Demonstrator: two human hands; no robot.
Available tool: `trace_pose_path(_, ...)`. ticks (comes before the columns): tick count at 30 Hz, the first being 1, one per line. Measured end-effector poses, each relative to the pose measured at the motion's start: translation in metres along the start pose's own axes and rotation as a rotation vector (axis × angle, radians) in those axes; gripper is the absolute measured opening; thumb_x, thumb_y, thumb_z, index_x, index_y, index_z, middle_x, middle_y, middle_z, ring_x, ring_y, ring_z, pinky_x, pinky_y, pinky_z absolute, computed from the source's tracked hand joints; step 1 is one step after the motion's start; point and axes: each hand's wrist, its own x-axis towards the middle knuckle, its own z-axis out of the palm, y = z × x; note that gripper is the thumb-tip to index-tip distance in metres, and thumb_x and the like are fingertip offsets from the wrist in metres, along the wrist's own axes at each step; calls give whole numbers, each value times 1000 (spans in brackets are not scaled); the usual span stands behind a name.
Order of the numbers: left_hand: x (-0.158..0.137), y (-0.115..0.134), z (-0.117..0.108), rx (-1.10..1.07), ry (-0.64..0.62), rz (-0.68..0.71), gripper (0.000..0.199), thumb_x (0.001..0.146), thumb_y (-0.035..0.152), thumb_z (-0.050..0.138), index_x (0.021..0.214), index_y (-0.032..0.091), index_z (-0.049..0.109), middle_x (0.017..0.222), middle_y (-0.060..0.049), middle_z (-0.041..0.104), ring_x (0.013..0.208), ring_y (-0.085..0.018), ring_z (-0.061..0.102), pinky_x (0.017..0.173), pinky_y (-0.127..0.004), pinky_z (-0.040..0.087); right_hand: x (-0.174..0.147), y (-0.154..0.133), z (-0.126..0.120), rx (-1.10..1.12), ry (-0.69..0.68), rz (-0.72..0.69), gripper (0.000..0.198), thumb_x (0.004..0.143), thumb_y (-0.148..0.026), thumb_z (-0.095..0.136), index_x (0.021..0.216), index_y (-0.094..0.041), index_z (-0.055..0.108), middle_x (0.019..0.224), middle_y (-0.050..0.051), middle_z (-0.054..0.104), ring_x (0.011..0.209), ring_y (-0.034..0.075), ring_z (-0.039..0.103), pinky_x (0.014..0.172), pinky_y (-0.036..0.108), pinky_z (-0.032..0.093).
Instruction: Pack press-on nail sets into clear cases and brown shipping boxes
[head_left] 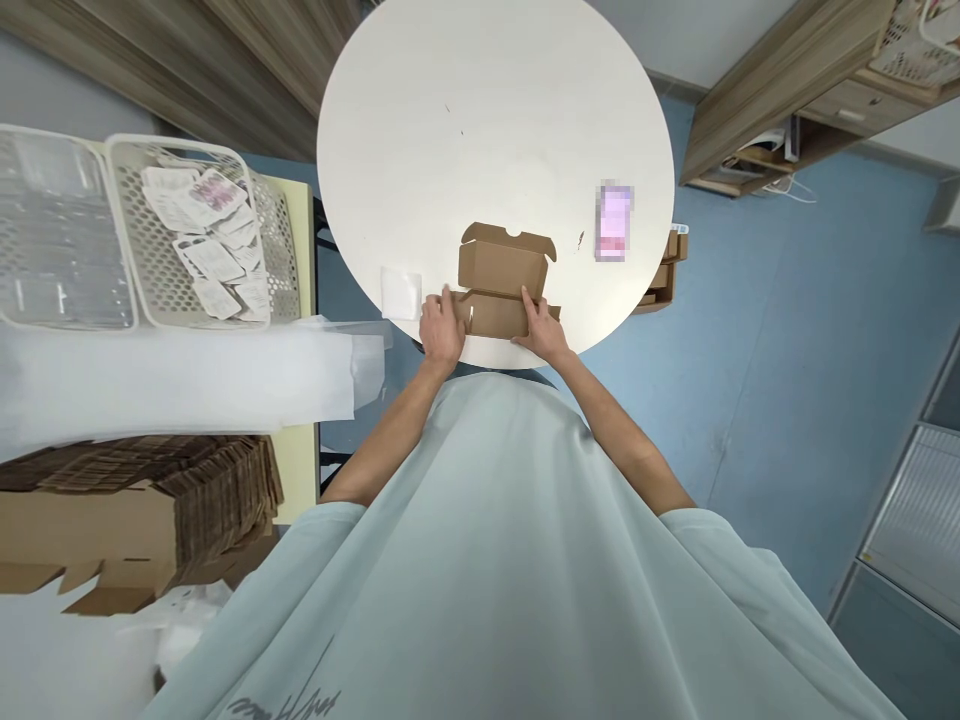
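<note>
A brown cardboard box (502, 272), partly folded, lies at the near edge of the round white table. Its lid stands open on the far side, with side flaps and a notch in the rim. My left hand (443, 332) closes on the left end of the box's base. At the right end, my right hand (541, 328) grips the base, its thumb and fingers around the side flap. The inside of the base shows bare cardboard. Just left of my left hand lies a small white packet (401, 294).
A blurred-out phone (613, 222) lies on the table (487, 110) at right. On a side table at left are a basket of printed cards (210, 240), a bin of clear plastic (60, 240), white sheets (180, 380) and stacked flat cartons (225, 500). Small boxes (664, 275) stand beyond the table's right edge.
</note>
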Motion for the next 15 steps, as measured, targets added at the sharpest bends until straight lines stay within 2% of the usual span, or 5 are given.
trace_pose_path(1,-1,-3,1,-12,32,-64,74,105,17,62,177,12,43,164,-29,55,156,-43,56,125,-56,54,1,1,-1,-4,3,-6,132,93,-40,94,192,-30,7,179,28,40,147,46,68,118,62,64)
trace_pose_path(3,0,-9,3,-57,65,-178,66,104,22,69,167,11,52,162,-28,57,154,-42,58,125,-54,55,5,2,-2,-12,7,-16,127,94,-37,92,192,-30,11,179,27,42,144,45,69,117,61,65)
trace_pose_path(6,4,-18,2,-109,28,-245,38,107,27,66,143,14,68,154,-26,64,142,-41,66,119,-54,59,11,2,-6,-23,4,-26,121,95,-33,90,191,-30,15,178,26,44,140,44,71,114,60,66)
trace_pose_path(9,8,-21,-3,-122,-20,-238,22,109,24,60,126,16,73,145,-23,70,129,-38,72,114,-53,59,16,0,-9,-42,2,-34,120,96,-33,90,191,-27,16,177,27,44,139,45,71,114,60,66)
trace_pose_path(15,9,-6,-9,-248,-60,-139,20,111,28,62,126,19,71,124,-15,83,121,-34,79,110,-45,59,21,-1,-9,-88,-11,-44,130,95,-35,91,192,-31,4,179,27,43,140,47,72,113,62,67)
